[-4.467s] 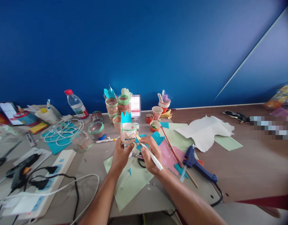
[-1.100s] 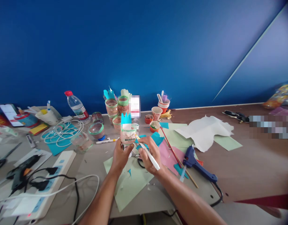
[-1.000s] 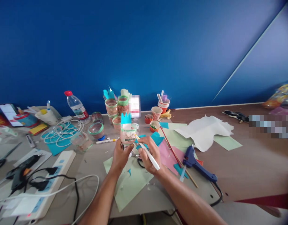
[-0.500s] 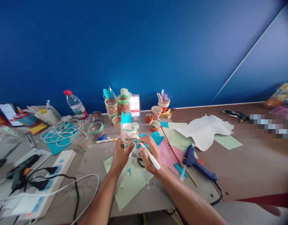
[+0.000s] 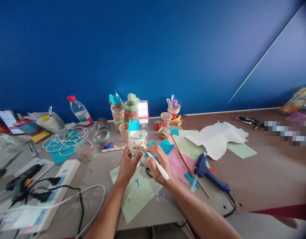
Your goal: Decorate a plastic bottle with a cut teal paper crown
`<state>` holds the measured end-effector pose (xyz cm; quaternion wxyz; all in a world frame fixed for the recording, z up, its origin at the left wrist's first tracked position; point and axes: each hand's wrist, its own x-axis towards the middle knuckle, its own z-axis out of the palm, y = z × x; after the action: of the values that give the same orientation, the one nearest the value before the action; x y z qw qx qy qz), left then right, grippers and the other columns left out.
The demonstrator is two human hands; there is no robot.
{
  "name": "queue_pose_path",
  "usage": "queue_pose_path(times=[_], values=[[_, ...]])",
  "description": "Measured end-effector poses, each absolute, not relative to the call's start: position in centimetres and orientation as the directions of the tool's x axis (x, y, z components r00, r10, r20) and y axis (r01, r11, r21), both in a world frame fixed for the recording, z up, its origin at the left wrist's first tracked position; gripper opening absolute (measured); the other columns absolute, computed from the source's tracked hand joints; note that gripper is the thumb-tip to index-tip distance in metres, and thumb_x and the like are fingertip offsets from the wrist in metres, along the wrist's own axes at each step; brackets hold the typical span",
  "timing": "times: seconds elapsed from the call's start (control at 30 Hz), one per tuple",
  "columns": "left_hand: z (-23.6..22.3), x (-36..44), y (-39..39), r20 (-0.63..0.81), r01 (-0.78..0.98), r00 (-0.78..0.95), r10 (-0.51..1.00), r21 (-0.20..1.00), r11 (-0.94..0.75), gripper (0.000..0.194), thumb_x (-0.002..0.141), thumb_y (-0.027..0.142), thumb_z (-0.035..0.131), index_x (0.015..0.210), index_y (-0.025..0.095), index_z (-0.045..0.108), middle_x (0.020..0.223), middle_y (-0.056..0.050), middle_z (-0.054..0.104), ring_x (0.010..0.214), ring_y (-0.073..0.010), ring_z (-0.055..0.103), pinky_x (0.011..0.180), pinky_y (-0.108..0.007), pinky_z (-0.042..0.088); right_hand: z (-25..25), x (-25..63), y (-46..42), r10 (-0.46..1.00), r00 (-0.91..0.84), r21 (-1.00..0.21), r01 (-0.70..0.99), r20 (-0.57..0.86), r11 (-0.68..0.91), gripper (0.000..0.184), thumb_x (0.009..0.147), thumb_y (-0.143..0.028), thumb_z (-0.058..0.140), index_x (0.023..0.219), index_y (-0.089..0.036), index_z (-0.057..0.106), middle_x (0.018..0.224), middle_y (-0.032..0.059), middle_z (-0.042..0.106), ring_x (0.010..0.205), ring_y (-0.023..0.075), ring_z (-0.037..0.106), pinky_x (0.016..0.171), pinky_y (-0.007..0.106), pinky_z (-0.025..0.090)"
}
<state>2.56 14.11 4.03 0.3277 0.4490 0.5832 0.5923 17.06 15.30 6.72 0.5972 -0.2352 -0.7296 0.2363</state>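
My left hand (image 5: 129, 162) grips a small clear plastic cup (image 5: 137, 146) from below, upright above the table. A blue paper piece with a jagged top (image 5: 134, 125) rises from the cup's rim. In my right hand (image 5: 159, 162) is a white marker pen (image 5: 157, 166), its tip at the right side of the cup. Whether the tip touches the cup is hard to tell. Under my hands lie a pale green paper sheet (image 5: 140, 194) and scissors (image 5: 149, 172), partly hidden by my right hand.
Stacked cups with paper tops (image 5: 118, 113) stand behind. A blue glue gun (image 5: 212, 172) and a thin stick (image 5: 204, 187) lie to the right. On the left are a power strip (image 5: 65, 172), a black glue gun (image 5: 23, 181), coiled white cable (image 5: 65, 142) and a water bottle (image 5: 81, 111).
The marker and my right hand have shifted slightly to the left along the cup. My left hand and the cup stay almost where they were.
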Motion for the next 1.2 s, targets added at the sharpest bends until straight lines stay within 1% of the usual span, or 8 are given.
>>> queue_pose_path(times=[0.23, 0.37, 0.5, 0.6, 0.77, 1.0, 1.1, 1.2], values=[[4.0, 2.5, 14.2, 0.144, 0.13, -0.397, 0.906, 0.986, -0.1, 0.041, 0.068, 0.036, 0.073, 0.101, 0.017, 0.057, 0.102, -0.009, 0.065, 0.096, -0.0233, 0.063, 0.085, -0.036, 0.048, 7.0, 17.1, 15.1, 0.617, -0.193, -0.622, 0.038, 0.763, 0.782, 0.018, 0.089, -0.021, 0.048, 0.104, -0.021, 0.059, 0.092, 0.0073, 0.064, 0.084, 0.0205, 0.061, 0.074, 0.034, 0.049], [4.0, 2.5, 14.2, 0.136, 0.139, -0.403, 0.905, 0.987, -0.086, 0.04, 0.069, 0.035, 0.072, 0.102, 0.017, 0.057, 0.1, -0.008, 0.065, 0.095, -0.0233, 0.063, 0.083, -0.035, 0.048, 7.0, 17.3, 15.1, 0.663, -0.142, -0.656, 0.098, 0.735, 0.748, 0.02, 0.092, -0.029, 0.047, 0.107, -0.021, 0.057, 0.093, 0.0073, 0.062, 0.085, 0.0213, 0.06, 0.074, 0.036, 0.049], [4.0, 2.3, 14.2, 0.13, 0.152, -0.426, 0.895, 0.986, -0.071, 0.039, 0.069, 0.036, 0.072, 0.099, 0.018, 0.057, 0.095, -0.007, 0.066, 0.09, -0.0228, 0.063, 0.08, -0.035, 0.048, 6.6, 17.3, 15.2, 0.71, -0.085, -0.697, 0.142, 0.699, 0.703, 0.026, 0.091, -0.036, 0.049, 0.113, -0.023, 0.054, 0.093, 0.0068, 0.059, 0.082, 0.0219, 0.058, 0.072, 0.037, 0.049], [4.1, 2.3, 14.2, 0.135, 0.142, -0.433, 0.891, 0.987, -0.081, 0.039, 0.068, 0.038, 0.073, 0.097, 0.018, 0.056, 0.096, -0.007, 0.067, 0.091, -0.023, 0.064, 0.08, -0.034, 0.048, 6.4, 17.3, 15.3, 0.704, -0.092, -0.689, 0.15, 0.705, 0.709, 0.026, 0.09, -0.032, 0.049, 0.114, -0.023, 0.053, 0.096, 0.0073, 0.058, 0.086, 0.0225, 0.057, 0.073, 0.037, 0.049], [4.5, 2.3, 14.1, 0.121, 0.096, -0.44, 0.89, 0.991, -0.088, 0.047, 0.067, 0.041, 0.074, 0.103, 0.017, 0.057, 0.104, -0.01, 0.066, 0.098, -0.0246, 0.063, 0.083, -0.035, 0.048, 6.2, 17.3, 15.4, 0.678, -0.122, -0.661, 0.15, 0.725, 0.735, 0.028, 0.09, -0.026, 0.049, 0.117, -0.022, 0.052, 0.102, 0.0091, 0.059, 0.091, 0.0225, 0.057, 0.076, 0.038, 0.049], [4.6, 2.3, 14.1, 0.12, 0.04, -0.43, 0.895, 0.993, -0.114, 0.049, 0.07, 0.041, 0.073, 0.11, 0.017, 0.057, 0.113, -0.012, 0.065, 0.106, -0.0255, 0.061, 0.09, -0.037, 0.046, 5.9, 17.0, 15.5, 0.676, -0.131, -0.659, 0.156, 0.725, 0.736, 0.032, 0.091, -0.024, 0.048, 0.122, -0.023, 0.051, 0.104, 0.0094, 0.061, 0.092, 0.022, 0.059, 0.077, 0.038, 0.052], [4.7, 2.3, 14.1, 0.096, 0.006, -0.435, 0.895, 0.995, -0.104, 0.05, 0.069, 0.04, 0.073, 0.11, 0.018, 0.057, 0.113, -0.012, 0.066, 0.106, -0.0257, 0.062, 0.09, -0.038, 0.046, 5.6, 16.8, 15.5, 0.698, -0.136, -0.687, 0.123, 0.703, 0.716, 0.033, 0.092, -0.026, 0.048, 0.124, -0.022, 0.052, 0.1, 0.0087, 0.063, 0.087, 0.0208, 0.062, 0.075, 0.036, 0.053], [4.8, 2.3, 14.0, 0.066, -0.003, -0.45, 0.89, 0.997, -0.076, 0.049, 0.067, 0.039, 0.074, 0.108, 0.017, 0.057, 0.111, -0.011, 0.067, 0.105, -0.0254, 0.063, 0.09, -0.038, 0.047, 5.0, 16.6, 15.5, 0.743, -0.16, -0.746, 0.054, 0.65, 0.664, 0.033, 0.094, -0.027, 0.044, 0.126, -0.021, 0.05, 0.086, 0.0048, 0.065, 0.071, 0.0168, 0.063, 0.066, 0.031, 0.053]])
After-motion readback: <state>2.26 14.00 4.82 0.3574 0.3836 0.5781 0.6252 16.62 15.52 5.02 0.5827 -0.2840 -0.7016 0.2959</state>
